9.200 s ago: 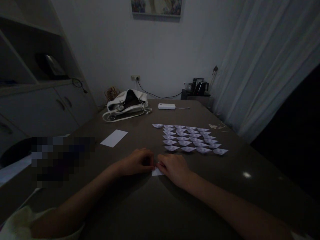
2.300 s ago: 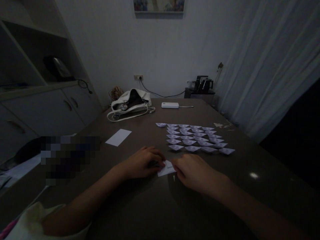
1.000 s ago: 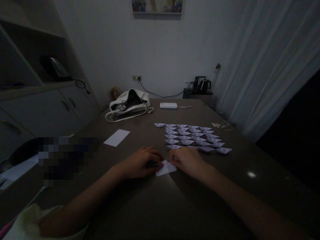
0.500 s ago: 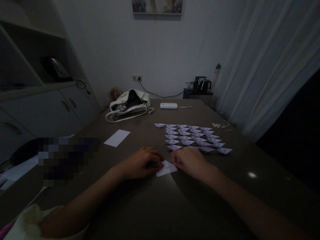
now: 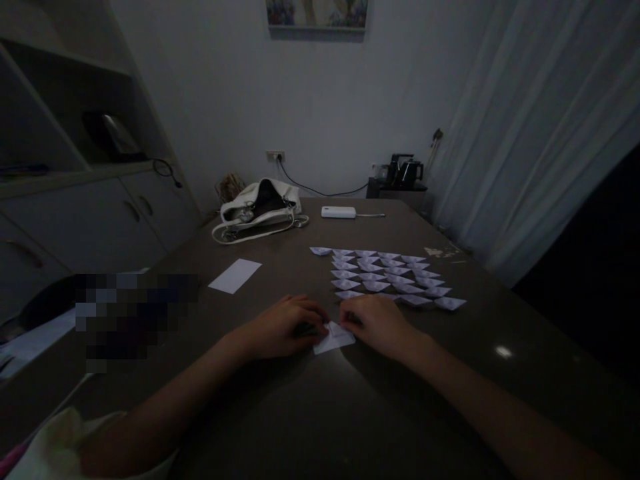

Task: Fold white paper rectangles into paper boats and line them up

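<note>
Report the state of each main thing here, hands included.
Small paper, visibly folded.
Left hand, touching the paper's left side.
Right hand, at the paper's right edge, grip unclear.
Rectangular sheet, unfolded, flat.
Paper boats, folded, in rows.
White bag, gaping open.
White device, lying flat, cable attached.
Cabinet doors, shut.

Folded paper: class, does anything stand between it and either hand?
Nothing visible does. The left hand touches the folded paper at left; the right hand is at its right edge, contact unclear. The paper boats lie beyond.
</note>
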Available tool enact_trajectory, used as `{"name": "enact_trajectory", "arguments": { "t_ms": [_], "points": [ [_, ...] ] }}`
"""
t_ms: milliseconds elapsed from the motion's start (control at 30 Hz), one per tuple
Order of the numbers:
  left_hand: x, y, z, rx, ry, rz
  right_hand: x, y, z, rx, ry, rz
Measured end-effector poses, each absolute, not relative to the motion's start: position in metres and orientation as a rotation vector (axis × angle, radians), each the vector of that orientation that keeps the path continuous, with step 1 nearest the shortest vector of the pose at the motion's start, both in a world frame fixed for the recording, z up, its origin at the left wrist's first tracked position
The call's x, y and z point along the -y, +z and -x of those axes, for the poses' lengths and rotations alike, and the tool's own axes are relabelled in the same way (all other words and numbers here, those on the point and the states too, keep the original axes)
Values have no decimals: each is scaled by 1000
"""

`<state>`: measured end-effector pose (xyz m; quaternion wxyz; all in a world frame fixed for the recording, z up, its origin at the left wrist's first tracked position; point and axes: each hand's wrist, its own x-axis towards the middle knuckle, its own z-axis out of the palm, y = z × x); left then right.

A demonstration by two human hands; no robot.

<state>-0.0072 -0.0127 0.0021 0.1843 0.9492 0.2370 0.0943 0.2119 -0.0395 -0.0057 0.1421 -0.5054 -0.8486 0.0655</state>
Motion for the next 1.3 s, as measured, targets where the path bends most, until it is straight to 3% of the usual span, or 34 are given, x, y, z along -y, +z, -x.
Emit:
{"name": "enact_trajectory", "arguments": {
  "t_ms": [1300],
  "points": [
    [12, 1, 8, -698, 309, -2646, 32, -15, -197, 2450, 118, 1412]
  ]
}}
